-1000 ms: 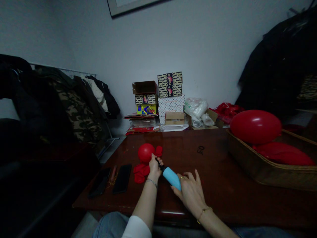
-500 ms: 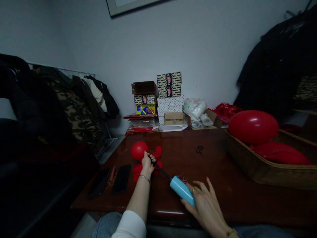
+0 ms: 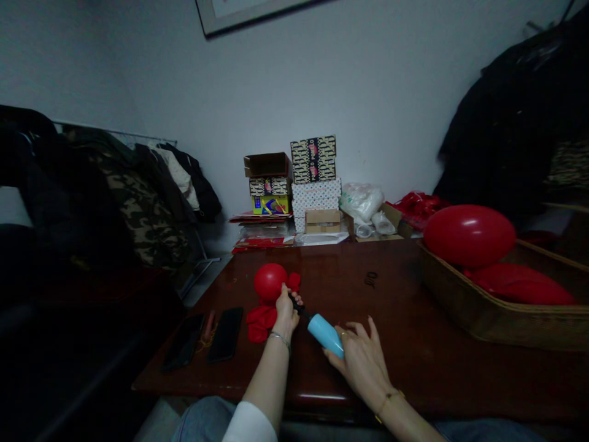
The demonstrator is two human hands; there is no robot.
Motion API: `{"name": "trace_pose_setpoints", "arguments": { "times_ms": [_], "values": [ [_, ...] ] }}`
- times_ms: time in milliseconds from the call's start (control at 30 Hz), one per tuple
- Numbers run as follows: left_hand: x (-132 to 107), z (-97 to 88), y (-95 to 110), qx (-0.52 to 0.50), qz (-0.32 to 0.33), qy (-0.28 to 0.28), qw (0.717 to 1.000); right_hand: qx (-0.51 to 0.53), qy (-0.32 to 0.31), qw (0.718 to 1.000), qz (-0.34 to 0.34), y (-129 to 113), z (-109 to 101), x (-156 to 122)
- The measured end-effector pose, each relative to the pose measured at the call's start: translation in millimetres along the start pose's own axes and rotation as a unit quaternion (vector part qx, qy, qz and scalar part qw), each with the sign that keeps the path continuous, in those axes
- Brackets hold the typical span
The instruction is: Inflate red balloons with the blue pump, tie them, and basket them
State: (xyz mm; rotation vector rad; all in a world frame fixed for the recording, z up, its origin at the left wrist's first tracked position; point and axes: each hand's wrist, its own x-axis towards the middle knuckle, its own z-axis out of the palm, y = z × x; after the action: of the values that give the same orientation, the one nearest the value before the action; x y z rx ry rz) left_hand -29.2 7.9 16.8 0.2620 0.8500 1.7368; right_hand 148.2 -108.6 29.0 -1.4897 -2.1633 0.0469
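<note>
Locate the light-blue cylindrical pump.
In the head view, the light-blue cylindrical pump is just right of centre, between the left hand and the right hand, below and right of the small round red balloon.

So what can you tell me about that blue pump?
The pump has a light-blue cylinder, apparently plastic, and a black front end. It slants over the table, blue part nearer the wearer. The left hand grips the black end, beside a red balloon; the right hand holds the blue part's rear. Its tip is hidden.
</note>
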Motion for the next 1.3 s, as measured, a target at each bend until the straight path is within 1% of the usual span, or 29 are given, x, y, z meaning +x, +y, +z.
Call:
{"name": "trace_pose_setpoints", "arguments": {
  "times_ms": [167,300,400,500,700,833,967,1100,1300],
  "values": [
    [-3.7,1.0,-9.5,0.024,0.009,0.004,1.000,-0.015,0.003,1.000,0.002,-8.7,8.5,16.4],
    [3.3,-5.0,-8.2,0.020,0.009,0.024,0.999,-0.016,-0.004,1.000,0.004,-13.3,11.3,15.6],
    [9.9,-10.9,-2.9,0.008,0.006,0.041,0.999,-0.007,-0.011,1.000,-0.001,-13.1,9.1,8.3],
    [13.3,-14.0,5.0,0.003,0.006,0.038,0.999,0.003,-0.016,1.000,-0.005,-8.3,2.8,-2.0],
    [17.5,-14.5,24.0,0.002,0.018,0.031,0.999,0.021,-0.023,0.999,-0.008,11.2,-9.1,-28.0],
    [18.3,-13.1,29.7,-0.003,0.017,0.030,0.999,0.014,-0.013,1.000,-0.015,20.2,-11.7,-39.7],
    [15.1,-10.7,26.7,-0.015,0.017,0.030,0.999,0.008,-0.011,1.000,-0.011,20.5,-16.1,-39.9],
    [12.2,-10.0,20.8,-0.011,0.018,0.038,0.999,0.009,-0.010,1.000,-0.006,13.6,-18.4,-31.5],
    [5.8,-8.9,2.5,-0.001,0.003,0.023,1.000,-0.002,-0.014,1.000,-0.003,-1.8,-6.6,-6.2]
  ]
}}
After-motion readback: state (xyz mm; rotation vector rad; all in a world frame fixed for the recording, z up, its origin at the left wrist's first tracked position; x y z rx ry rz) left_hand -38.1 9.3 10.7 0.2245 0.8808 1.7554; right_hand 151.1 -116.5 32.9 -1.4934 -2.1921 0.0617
